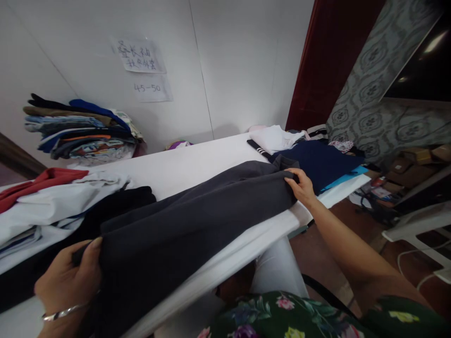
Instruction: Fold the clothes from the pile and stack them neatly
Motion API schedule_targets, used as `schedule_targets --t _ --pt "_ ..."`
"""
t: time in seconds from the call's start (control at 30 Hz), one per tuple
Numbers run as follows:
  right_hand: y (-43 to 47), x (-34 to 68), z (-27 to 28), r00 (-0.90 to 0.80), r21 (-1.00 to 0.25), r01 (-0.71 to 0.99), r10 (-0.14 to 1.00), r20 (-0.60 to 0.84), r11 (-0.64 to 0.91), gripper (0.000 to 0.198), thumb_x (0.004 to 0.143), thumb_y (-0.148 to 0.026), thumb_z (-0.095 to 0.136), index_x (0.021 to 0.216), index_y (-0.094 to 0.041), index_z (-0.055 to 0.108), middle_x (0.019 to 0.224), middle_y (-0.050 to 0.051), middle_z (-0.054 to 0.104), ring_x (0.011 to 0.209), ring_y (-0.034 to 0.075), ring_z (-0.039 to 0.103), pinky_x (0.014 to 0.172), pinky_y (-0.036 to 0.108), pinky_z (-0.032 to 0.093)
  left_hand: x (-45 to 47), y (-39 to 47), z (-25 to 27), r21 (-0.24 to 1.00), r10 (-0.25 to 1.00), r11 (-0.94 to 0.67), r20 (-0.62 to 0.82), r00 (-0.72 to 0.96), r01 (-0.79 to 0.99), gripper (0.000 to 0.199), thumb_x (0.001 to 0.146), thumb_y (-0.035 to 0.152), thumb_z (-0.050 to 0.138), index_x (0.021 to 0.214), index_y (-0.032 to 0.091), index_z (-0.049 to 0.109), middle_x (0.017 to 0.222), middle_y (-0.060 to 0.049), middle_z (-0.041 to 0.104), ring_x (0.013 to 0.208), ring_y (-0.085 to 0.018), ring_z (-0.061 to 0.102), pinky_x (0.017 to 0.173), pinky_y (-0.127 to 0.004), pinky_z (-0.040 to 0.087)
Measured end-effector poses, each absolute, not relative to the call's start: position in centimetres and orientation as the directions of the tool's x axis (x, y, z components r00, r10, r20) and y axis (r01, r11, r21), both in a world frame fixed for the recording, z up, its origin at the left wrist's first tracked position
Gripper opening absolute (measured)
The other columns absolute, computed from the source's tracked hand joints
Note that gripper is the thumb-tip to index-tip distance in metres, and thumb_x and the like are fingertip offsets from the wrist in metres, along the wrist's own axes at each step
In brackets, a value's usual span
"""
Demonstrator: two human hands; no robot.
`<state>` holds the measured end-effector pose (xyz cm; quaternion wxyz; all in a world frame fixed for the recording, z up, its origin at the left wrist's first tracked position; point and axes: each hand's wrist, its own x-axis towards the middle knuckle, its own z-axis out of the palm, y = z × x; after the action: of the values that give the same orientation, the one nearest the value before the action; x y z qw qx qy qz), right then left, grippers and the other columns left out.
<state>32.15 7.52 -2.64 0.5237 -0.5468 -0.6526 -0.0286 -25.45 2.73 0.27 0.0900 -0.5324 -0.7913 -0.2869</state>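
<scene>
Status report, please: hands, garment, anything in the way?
Both ends gripped: left hand, right hand. Dark gray garment held out along the white table. Black clothing crowds its left end, navy clothing its right; middle uncovered.

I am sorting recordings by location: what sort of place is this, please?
Probably a small workroom for clothing, though I cannot be sure. A dark grey garment is held over a white table, a stack of folded clothes is nearby, and handwritten signs hang on the wall.
</scene>
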Motion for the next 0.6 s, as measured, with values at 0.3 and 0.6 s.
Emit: schedule_targets --t 0.3,0.6 --pt "18.7 30.8 -1.4 -0.153 -0.298 0.918 0.928 0.341 0.261 0.027 0.083 -0.04 0.06 0.102 -0.022 0.067 0.105 0.007 0.066 0.1 0.024 0.058 0.089 0.035 0.045 -24.3 7.5 1.6 0.201 0.933 0.359 -0.112 -0.343 0.911 0.046 0.083 0.051 0.04 0.097 0.015 0.067 0.086 -0.009 0.069 0.077 -0.023 0.062 0.07 -0.027 0.045" --pt "20.0 31.3 -4.1 -0.257 -0.237 0.919 0.935 0.243 0.314 0.034 0.085 -0.044 0.058 0.108 -0.021 0.068 0.11 0.009 0.064 0.103 0.023 0.058 0.092 0.033 0.044 -24.6 7.8 2.5 0.139 0.911 0.404 -0.146 -0.385 0.904 0.053 0.085 0.056 0.035 0.107 0.018 0.064 0.094 -0.009 0.07 0.086 -0.024 0.064 0.074 -0.03 0.048"
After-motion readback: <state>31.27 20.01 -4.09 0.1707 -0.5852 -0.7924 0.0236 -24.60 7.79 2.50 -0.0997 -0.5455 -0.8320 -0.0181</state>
